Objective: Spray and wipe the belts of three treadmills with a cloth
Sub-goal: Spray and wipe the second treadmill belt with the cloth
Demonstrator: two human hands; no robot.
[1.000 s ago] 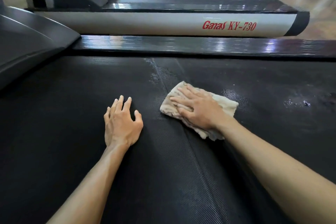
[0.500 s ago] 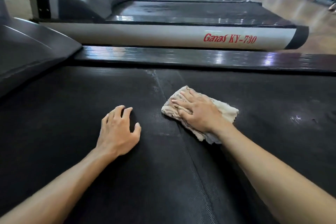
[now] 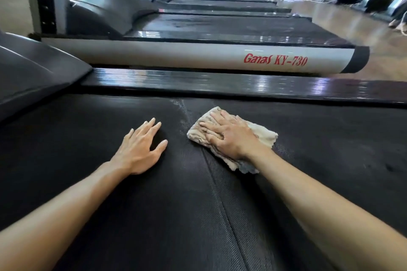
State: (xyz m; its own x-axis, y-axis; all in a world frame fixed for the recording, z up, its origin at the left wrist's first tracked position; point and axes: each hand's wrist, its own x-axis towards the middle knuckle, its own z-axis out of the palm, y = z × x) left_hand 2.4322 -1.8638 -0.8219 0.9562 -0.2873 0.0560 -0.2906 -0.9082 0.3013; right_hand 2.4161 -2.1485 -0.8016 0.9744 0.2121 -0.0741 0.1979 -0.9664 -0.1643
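Flat and spread, my left hand (image 3: 141,149) rests palm-down on the black belt (image 3: 77,160), holding nothing and only bracing me. Just to its right, with a strip of bare belt between them, my right hand (image 3: 229,136) presses the cream cloth (image 3: 262,134) against the belt, fingers straight and laid across it, not curled around it.

The cloth lies bunched under that palm, its long axis slanting from far-left to near-right, one end poking out past my fingertips and the other trailing beside my wrist. A pale wet streak (image 3: 182,110) runs just left of the cloth, up toward the glossy side rail (image 3: 198,79), so the patch to wipe next, as I judge it, sits to the cloth's left, and the right hand is the nearer one.

Against half a second ago, my left fingers have flattened and fanned out from a looser curl, and the view has lifted, showing more of the next treadmill (image 3: 220,26) and the row beyond. The cloth has barely shifted on the belt.
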